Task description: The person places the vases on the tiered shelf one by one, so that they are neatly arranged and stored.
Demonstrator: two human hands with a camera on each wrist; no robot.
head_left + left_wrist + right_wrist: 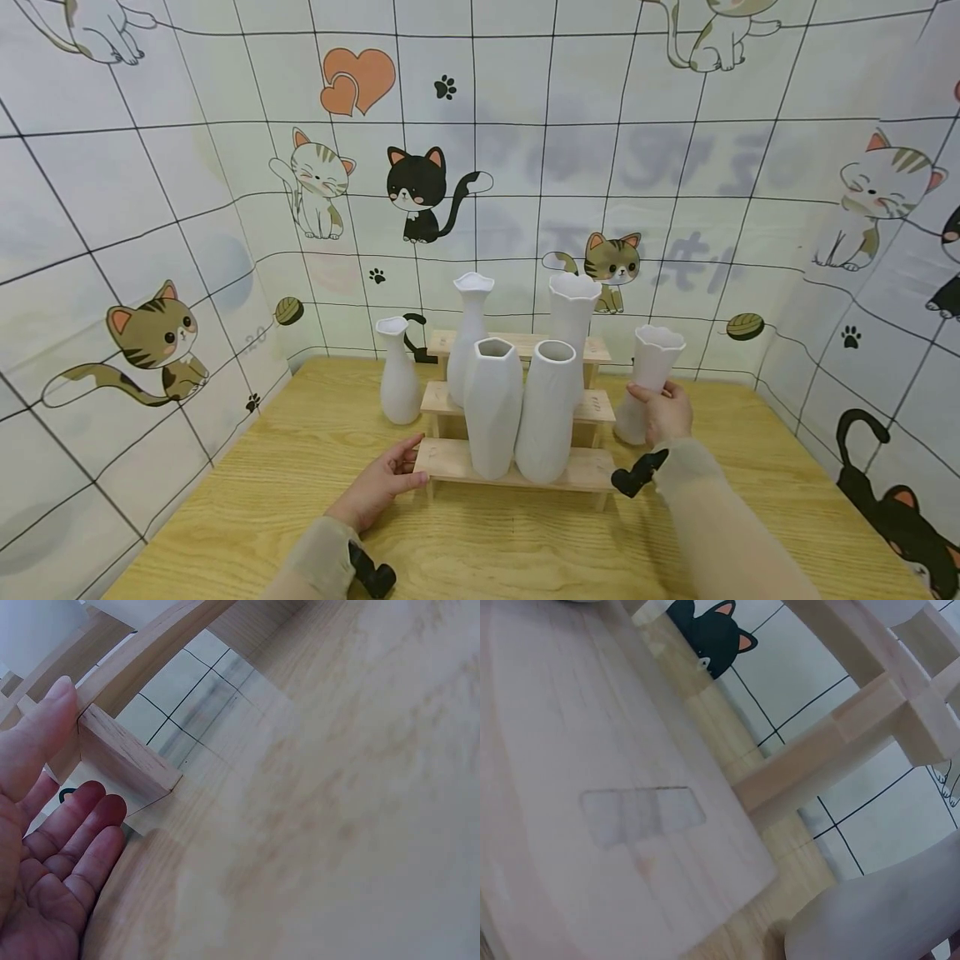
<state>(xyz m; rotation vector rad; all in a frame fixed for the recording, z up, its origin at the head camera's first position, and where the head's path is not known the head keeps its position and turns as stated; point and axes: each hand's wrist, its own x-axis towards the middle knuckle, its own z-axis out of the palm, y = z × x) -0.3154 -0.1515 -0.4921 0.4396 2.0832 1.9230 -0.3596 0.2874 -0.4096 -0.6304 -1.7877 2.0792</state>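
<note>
A three-step wooden display stand carries several white vases. My left hand grips the left end of its lowest step; in the left wrist view the thumb lies on the step's front edge, the other fingers beside the leg. Beyond the stand's right side, my right hand holds a white vase with a wavy rim around its narrow middle. On the lowest step stand a faceted vase and a rounded vase. Behind them rise a slim-necked vase and a flared vase.
Left of the stand, a small white vase stands on the wood-grain table. A cloth backdrop with grid lines and cartoon cats encloses the table at the back and both sides.
</note>
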